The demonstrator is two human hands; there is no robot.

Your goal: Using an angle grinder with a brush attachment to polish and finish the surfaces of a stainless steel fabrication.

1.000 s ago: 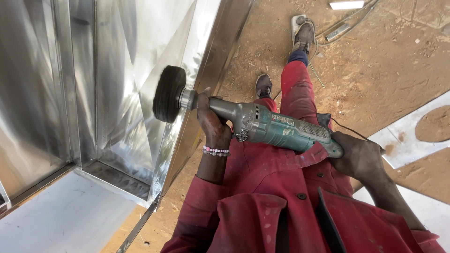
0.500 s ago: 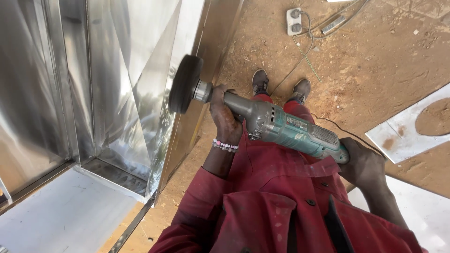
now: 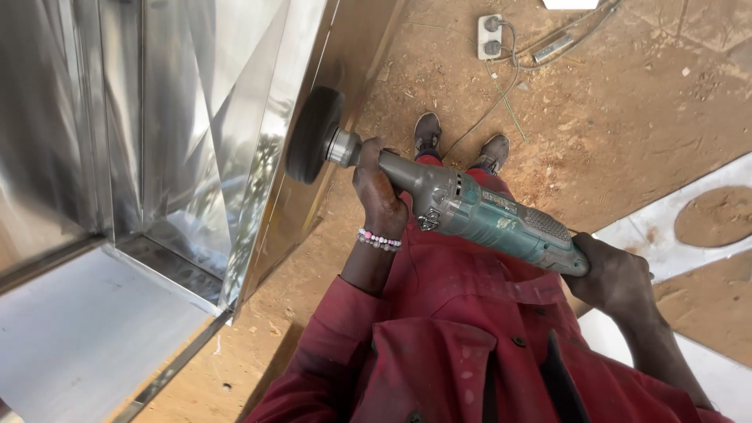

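Gripping the green and grey electric polishing tool [image 3: 478, 211] near its front neck, the left hand [image 3: 380, 196] has its fingers wrapped closed around the body. The right hand [image 3: 615, 274] holds the rear end, and its fingers are mostly hidden behind the tool. The tool's long axis runs from lower right up to upper left. Its round black buffing wheel [image 3: 313, 135] points at the shiny folded sheet-metal box [image 3: 196, 125]; the contact point is hard to see.
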